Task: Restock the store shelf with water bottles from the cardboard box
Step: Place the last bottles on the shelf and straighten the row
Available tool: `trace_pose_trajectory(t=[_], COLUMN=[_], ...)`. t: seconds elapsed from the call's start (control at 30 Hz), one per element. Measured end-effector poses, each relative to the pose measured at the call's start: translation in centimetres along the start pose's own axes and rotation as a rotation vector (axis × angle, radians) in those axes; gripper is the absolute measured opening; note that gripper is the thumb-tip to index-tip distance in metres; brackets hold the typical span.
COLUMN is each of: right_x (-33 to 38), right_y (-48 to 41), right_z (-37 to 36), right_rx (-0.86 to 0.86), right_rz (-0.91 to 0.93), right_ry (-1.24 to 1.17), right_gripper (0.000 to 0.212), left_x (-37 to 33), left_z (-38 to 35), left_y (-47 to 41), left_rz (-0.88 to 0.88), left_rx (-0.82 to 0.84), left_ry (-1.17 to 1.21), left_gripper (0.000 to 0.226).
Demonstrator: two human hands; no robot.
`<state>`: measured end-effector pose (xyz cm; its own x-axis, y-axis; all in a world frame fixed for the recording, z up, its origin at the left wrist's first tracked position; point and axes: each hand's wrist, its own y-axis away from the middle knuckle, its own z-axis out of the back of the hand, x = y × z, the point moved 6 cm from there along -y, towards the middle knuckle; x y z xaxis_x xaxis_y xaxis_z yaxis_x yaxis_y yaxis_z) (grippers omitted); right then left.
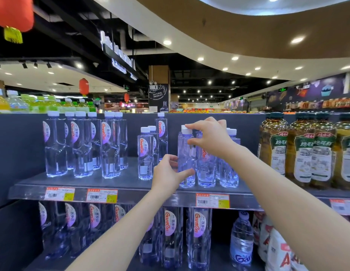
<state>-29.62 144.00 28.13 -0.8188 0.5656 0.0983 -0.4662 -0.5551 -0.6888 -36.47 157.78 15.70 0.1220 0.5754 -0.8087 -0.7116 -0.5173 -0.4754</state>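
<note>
Amber tea bottles [301, 151] are standing right of the grip; a price tag [212, 200] is hanging just below it.

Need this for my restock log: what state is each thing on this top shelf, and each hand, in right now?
held water bottle: upright, capped, at the shelf's front edge.
left hand: grips the bottle's lower body.
right hand: pinches the bottle at its cap.
tall water bottles: upright, capped, gaps in the row.
tea bottles: upright, capped.
top shelf: partly stocked.
</note>
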Motion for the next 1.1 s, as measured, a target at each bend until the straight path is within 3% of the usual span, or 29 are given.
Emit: trace_pose_trajectory(t=[0.4,0.63,0.87,1.1], right_x=[-0.3,0.0,0.9,0.7], right_y=[-0.1,-0.4,-0.6,-0.5], right_z=[-0.4,0.0,0.1,-0.4], right_rx=[0.134,0.077,0.055,0.151], right_rz=[-0.080,-0.094,0.027,-0.039], right_ry=[-0.127,-0.116,-0.032,-0.075], right_gripper=[0.049,0.049,0.053,0.057], left_x=[1.0,-0.6,0.1,1.2], left_z=[1.3,0.3,1.4,1.3], left_y=[-1.5,-0.7,-1.3,-2.0], left_rz=[0.004,-0.031,-0.022,-0.004], left_rx=[0.261,0.110,0.164,0.247], left_ry=[0.062,-0.078,-0.003,0.058], left_gripper=[0.046,0.077,0.070,0.058])
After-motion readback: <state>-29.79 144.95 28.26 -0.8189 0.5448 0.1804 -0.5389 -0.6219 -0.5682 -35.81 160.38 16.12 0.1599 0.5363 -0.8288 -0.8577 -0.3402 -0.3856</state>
